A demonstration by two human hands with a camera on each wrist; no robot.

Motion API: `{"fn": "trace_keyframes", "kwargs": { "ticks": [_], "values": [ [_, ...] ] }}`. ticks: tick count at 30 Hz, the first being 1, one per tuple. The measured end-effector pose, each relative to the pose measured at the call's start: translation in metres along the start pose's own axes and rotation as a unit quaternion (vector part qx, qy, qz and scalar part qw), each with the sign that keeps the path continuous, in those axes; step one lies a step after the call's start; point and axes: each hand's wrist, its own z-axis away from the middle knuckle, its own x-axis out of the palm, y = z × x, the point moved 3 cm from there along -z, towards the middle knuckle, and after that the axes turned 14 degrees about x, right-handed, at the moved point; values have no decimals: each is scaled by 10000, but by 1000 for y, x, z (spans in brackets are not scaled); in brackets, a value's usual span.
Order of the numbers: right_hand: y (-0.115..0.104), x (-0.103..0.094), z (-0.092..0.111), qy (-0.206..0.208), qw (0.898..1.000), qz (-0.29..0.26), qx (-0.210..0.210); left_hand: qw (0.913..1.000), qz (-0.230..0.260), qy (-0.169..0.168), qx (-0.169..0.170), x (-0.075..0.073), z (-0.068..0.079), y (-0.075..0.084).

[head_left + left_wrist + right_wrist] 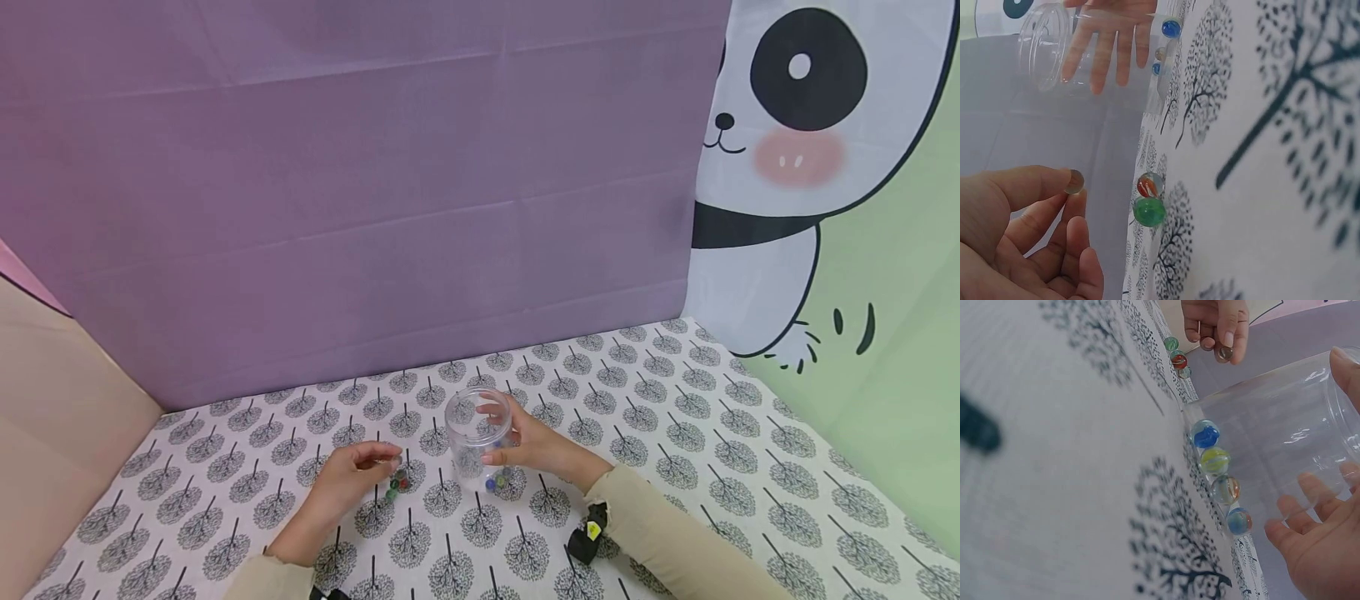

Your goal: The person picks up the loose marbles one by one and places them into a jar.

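Note:
In the head view my left hand is over the cloth, left of a clear plastic jar. Thumb and fingertip pinch a glass marble, seen in the left wrist view. Just beyond that hand lie a red-and-clear marble, a green marble and a pale greenish marble. My right hand holds the upright, lidless jar from the right, thumb and fingers around its side. Several marbles rest on the jar's bottom, among them a blue marble and a yellow marble.
A white cloth with a tree print covers the table. A purple curtain hangs behind it, and a panda-print panel stands on the right. A beige panel borders the left side.

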Motion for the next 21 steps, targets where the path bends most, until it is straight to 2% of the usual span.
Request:
{"fn": "trace_keyframes", "kwargs": {
  "ticks": [12, 21],
  "values": [
    [1, 0, 1, -18, 10000, 0, -8, 9998, -179, 120, -54, 2, 1, 10],
    [2, -1, 0, 30, 10000, -42, 80, 9996, -75, 219, 143, 4, 1, 21]
  ]
}}
